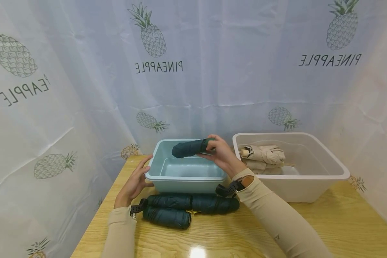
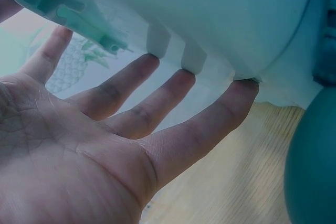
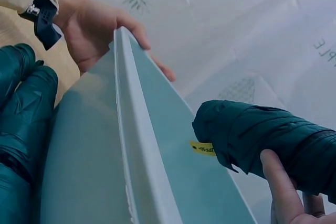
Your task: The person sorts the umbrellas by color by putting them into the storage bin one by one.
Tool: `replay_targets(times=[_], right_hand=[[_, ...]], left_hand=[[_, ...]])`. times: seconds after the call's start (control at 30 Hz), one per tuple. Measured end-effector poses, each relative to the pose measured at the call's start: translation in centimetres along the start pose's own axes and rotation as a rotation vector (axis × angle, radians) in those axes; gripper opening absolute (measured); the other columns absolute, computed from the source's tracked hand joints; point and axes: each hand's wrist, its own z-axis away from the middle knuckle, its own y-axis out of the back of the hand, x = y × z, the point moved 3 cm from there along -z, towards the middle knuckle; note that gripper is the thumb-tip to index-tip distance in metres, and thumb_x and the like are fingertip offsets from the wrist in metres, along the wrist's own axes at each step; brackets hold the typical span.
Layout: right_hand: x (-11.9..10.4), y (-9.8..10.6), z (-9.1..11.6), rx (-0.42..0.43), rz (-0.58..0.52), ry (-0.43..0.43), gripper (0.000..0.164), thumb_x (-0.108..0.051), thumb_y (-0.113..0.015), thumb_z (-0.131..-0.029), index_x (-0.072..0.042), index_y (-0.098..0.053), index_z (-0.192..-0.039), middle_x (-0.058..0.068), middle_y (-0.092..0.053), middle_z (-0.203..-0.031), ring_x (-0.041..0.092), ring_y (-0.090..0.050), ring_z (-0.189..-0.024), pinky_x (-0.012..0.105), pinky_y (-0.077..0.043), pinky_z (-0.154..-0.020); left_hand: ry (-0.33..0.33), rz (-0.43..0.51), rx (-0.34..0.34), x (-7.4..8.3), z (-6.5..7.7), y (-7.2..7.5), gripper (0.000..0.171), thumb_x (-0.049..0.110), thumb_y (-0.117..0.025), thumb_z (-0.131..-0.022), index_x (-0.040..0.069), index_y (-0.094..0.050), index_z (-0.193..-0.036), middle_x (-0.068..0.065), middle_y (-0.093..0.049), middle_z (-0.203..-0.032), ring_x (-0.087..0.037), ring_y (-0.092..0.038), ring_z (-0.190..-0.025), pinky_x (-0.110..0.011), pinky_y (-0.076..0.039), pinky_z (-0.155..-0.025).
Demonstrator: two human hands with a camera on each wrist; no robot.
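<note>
A dark teal folded umbrella (image 1: 190,147), with a small yellow tag (image 3: 202,148) at its end, lies in the grip of my right hand (image 1: 221,154). It is held roughly level over the light blue bin (image 1: 187,178). My left hand (image 1: 136,181) touches that bin at its left end, fingertips against the outer wall and rim, fingers spread and nearly straight in the left wrist view. Several more teal folded umbrellas (image 1: 167,217) lie on the table right in front of the bin. The bin's visible floor (image 1: 193,167) is bare.
To the right stands a larger white bin (image 1: 296,177) with beige folded umbrellas (image 1: 266,154) heaped at its left side. Both bins rest on a wooden table (image 1: 232,233). A pineapple-print curtain (image 1: 213,86) hangs behind and along the sides.
</note>
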Motion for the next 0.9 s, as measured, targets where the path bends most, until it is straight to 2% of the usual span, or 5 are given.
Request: replay_targets(times=[0.4,0.57,0.7,0.8,0.9], right_hand=[[1.4,-0.3,-3.2,0.156,0.165,-0.075,0.043,0.014,-0.045,-0.079,-0.002,-0.049,-0.118,0.016,-0.034,-0.139,0.037,-0.044,-0.119,0.059,-0.048,-0.105],[1.9,-0.2,-3.9,0.201,0.29,-0.112,0.022,0.016,-0.052,-0.08,-0.004,-0.052,-0.091,0.009,-0.045,-0.112,0.028,-0.042,-0.106,0.057,-0.05,-0.102],[2.2,-0.1,-4.2,0.21,0.337,-0.127,0.025,0.015,-0.054,-0.082,-0.008,-0.045,-0.077,0.007,-0.044,-0.104,0.026,-0.041,-0.099,0.056,-0.051,-0.103],[2.4,-0.1,-4.3,0.215,0.34,-0.145,0.02,0.014,-0.054,-0.084,-0.004,-0.054,-0.092,0.01,-0.048,-0.123,0.026,-0.043,-0.102,0.056,-0.05,-0.104],[2.7,-0.1,-4.6,0.209,0.347,-0.171,0.044,0.014,-0.054,-0.086,0.004,-0.057,-0.128,0.016,-0.041,-0.148,0.027,-0.044,-0.108,0.055,-0.049,-0.107]], left_hand=[[0.004,0.01,0.007,-0.1,-0.3,0.2,0.057,0.027,-0.037,-0.111,0.024,-0.017,-0.164,-0.009,-0.001,-0.172,-0.052,-0.017,-0.153,-0.081,-0.034,-0.101],[0.007,0.008,0.012,-0.1,-0.3,0.2,0.057,0.027,-0.037,-0.111,0.024,-0.017,-0.164,-0.009,-0.001,-0.172,-0.052,-0.017,-0.153,-0.081,-0.034,-0.101],[0.007,0.013,0.01,-0.1,-0.4,0.1,0.058,0.026,-0.036,-0.111,0.023,-0.016,-0.164,-0.01,-0.001,-0.172,-0.053,-0.017,-0.152,-0.082,-0.033,-0.101],[0.011,0.017,0.014,-0.2,-0.4,0.1,0.058,0.026,-0.036,-0.111,0.022,-0.015,-0.164,-0.01,-0.002,-0.172,-0.053,-0.017,-0.152,-0.083,-0.031,-0.101],[0.014,0.012,0.019,-0.2,-0.4,0.1,0.057,0.026,-0.036,-0.111,0.023,-0.016,-0.164,-0.009,-0.002,-0.172,-0.053,-0.017,-0.152,-0.083,-0.031,-0.101]])
